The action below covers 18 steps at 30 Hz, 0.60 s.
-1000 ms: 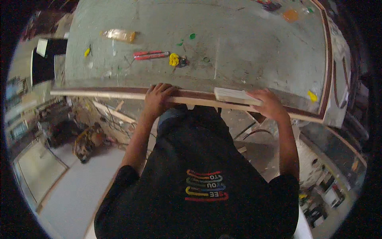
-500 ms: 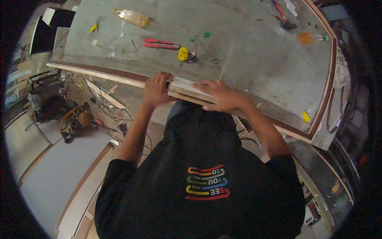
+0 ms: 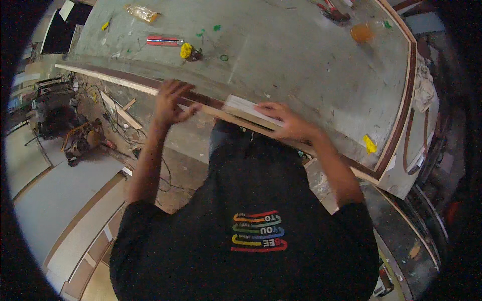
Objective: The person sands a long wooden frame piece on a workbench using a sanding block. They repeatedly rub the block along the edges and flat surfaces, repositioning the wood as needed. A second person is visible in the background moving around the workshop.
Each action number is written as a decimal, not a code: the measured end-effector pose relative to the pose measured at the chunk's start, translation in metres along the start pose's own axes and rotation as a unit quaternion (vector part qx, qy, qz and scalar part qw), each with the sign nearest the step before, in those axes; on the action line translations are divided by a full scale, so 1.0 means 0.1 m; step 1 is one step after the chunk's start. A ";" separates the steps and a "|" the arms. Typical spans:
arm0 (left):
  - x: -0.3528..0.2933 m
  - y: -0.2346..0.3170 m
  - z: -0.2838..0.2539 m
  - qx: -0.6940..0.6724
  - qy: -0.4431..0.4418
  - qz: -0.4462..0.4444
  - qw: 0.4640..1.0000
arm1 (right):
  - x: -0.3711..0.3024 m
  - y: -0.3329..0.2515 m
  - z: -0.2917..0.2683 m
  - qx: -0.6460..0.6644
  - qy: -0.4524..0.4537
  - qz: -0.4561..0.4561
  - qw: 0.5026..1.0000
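Along the near edge of the grey-green tabletop (image 3: 296, 60) runs a pale and dark brown wooden border (image 3: 120, 79). My right hand (image 3: 293, 123) is wrapped round one end of a pale rectangular block (image 3: 243, 106). The block has a whitish top and a tan side, and it rests on the border in front of my body. Farther left, my left hand (image 3: 173, 103) is over the border, slightly blurred, its fingers apart and nothing in it. Whether its fingertips touch the wood, I cannot tell.
On the tabletop lie a red-handled tool (image 3: 164, 41), a yellow lump (image 3: 186, 50), a clear plastic bottle (image 3: 141, 13), an orange-filled bottle (image 3: 362, 33) and a yellow scrap (image 3: 369, 144). Cables (image 3: 118, 120), a power tool (image 3: 83, 142) and boards (image 3: 75, 195) lie at lower left.
My left hand has let go of the block and moved left along the border, fingers spreading. The block stays under my right hand. The view has shifted, so the tabletop things appear farther up and left.
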State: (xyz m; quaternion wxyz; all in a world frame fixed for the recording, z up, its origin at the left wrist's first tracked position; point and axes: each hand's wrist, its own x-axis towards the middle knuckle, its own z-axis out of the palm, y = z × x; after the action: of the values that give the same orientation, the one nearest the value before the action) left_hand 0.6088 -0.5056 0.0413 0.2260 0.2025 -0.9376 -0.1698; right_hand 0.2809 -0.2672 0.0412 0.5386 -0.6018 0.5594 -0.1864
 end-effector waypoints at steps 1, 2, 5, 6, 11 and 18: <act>0.02 0.26 0.14 -0.013 -0.022 0.003 1.000 | -0.35 0.11 -0.09 0.032 0.002 0.008 0.999; 0.03 0.50 0.28 -0.021 -0.044 -0.003 0.999 | -0.68 0.22 -0.18 0.063 -0.005 0.029 0.998; 0.07 0.97 0.68 -0.026 -0.040 -0.044 0.998 | -1.35 0.50 -0.43 0.027 -0.041 0.070 0.996; 0.07 1.00 0.73 -0.026 -0.010 -0.076 0.997 | -1.46 0.55 -0.46 0.005 -0.050 0.068 0.996; 0.05 0.97 0.87 0.028 0.037 -0.104 0.994 | -1.16 0.46 -0.28 0.063 -0.010 0.029 0.998; 0.02 0.92 0.97 0.044 0.138 -0.071 0.987 | 0.02 0.14 0.03 0.030 0.010 -0.138 0.990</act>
State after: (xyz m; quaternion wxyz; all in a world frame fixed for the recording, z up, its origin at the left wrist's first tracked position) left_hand 0.5320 -0.4053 -0.0017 0.3312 0.2996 -0.8874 -0.1145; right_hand 0.2774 -0.2643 0.0269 0.5198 -0.6546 0.4710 -0.2819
